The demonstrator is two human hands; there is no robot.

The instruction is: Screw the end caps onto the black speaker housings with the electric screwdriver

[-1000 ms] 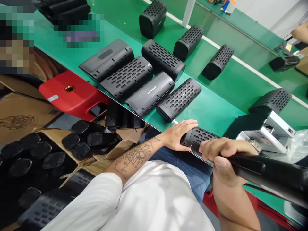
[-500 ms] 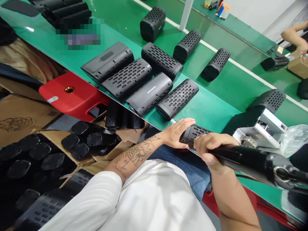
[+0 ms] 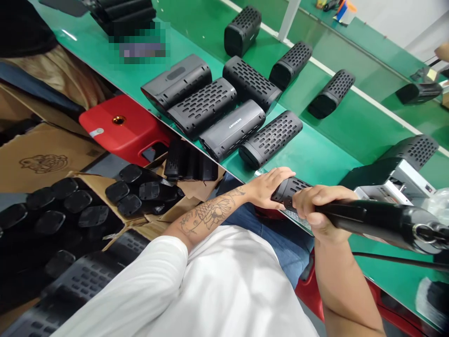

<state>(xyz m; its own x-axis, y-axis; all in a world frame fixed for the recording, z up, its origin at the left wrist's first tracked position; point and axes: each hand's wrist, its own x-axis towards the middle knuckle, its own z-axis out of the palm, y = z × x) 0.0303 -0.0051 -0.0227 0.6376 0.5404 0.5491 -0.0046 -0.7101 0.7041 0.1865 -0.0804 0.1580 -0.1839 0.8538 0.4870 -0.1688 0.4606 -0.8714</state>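
Observation:
My left hand (image 3: pixel 268 188) is closed around the near end of a black slotted housing (image 3: pixel 294 185), which lies at the table's front edge. My right hand (image 3: pixel 324 210) grips a black electric screwdriver (image 3: pixel 379 220) with a metal hanging ring at its back end. The screwdriver points at the housing; its tip is hidden behind my fingers. Just beyond my left hand lies another slotted housing (image 3: pixel 271 139). Beside that one is a smooth-faced housing (image 3: pixel 234 128) with white lettering, and more lie farther left.
Several black housings stand along the green table (image 3: pixel 329 154) and its far side. A silver-and-black machine (image 3: pixel 396 187) sits to the right. Below left, cardboard boxes (image 3: pixel 115 224) hold many housings, near a red stool (image 3: pixel 115 126). Another person's clothing (image 3: pixel 63 70) shows at the left.
The view has shifted, so the table and boxes appear farther right. Both hands stay at the same housing, the screwdriver still held against or close to it.

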